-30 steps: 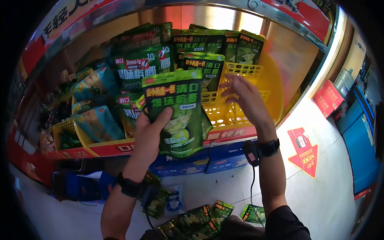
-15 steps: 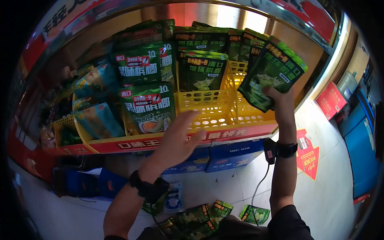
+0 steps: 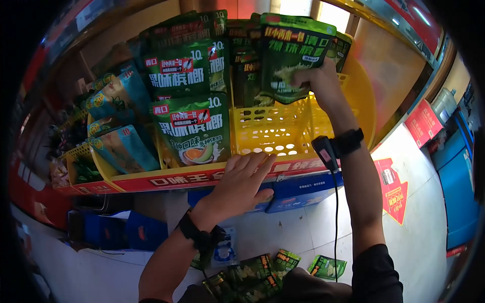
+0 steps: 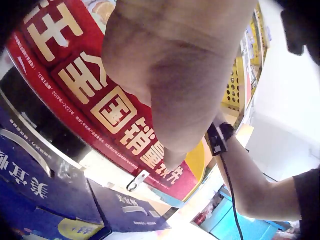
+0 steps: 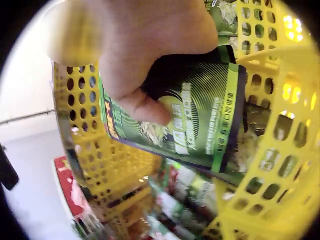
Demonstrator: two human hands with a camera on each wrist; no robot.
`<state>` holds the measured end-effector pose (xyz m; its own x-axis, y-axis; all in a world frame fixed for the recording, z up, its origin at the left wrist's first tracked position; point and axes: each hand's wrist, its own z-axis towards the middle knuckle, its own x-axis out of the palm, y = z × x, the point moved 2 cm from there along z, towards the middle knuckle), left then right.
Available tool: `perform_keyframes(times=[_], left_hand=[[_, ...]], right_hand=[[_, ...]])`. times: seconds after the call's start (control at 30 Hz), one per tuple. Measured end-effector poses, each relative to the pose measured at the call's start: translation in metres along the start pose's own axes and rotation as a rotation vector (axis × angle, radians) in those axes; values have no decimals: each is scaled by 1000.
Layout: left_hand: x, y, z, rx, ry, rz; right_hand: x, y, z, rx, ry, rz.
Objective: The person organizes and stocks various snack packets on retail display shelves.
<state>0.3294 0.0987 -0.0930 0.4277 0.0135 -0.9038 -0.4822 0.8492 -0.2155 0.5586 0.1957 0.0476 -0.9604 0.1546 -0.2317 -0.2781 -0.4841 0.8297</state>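
Right hand pinches pouch, thumb across front, over right part of rack. Left hand nearer, fingers extended, holding nothing, by red strip. Best lower pouch upright, print outward, bottom edge clear of divider.

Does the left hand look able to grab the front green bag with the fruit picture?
Probably yes: the left hand looks empty and is near the lower corner of the green bag, with only the low red shelf edge in front of the bag.
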Motion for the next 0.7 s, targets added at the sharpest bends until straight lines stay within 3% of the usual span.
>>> perform_keyframes(times=[0.1, 0.27, 0.4, 0.5, 0.6, 0.7], left_hand=[[-2, 3, 1, 21, 5, -31], [2, 2, -2, 13, -11, -30], [-2, 1, 1, 18, 7, -27], [-3, 1, -1, 23, -21, -28], [-3, 2, -1, 26, -42, -25], [0, 1, -2, 17, -43, -26]], right_hand=[[-9, -32, 9, 87, 10, 387], [10, -48, 15, 143, 65, 396], [10, -56, 24, 100, -85, 193], [18, -38, 18, -257, -189, -401], [17, -34, -6, -307, -225, -589], [20, -44, -15, -134, -233, -734]])
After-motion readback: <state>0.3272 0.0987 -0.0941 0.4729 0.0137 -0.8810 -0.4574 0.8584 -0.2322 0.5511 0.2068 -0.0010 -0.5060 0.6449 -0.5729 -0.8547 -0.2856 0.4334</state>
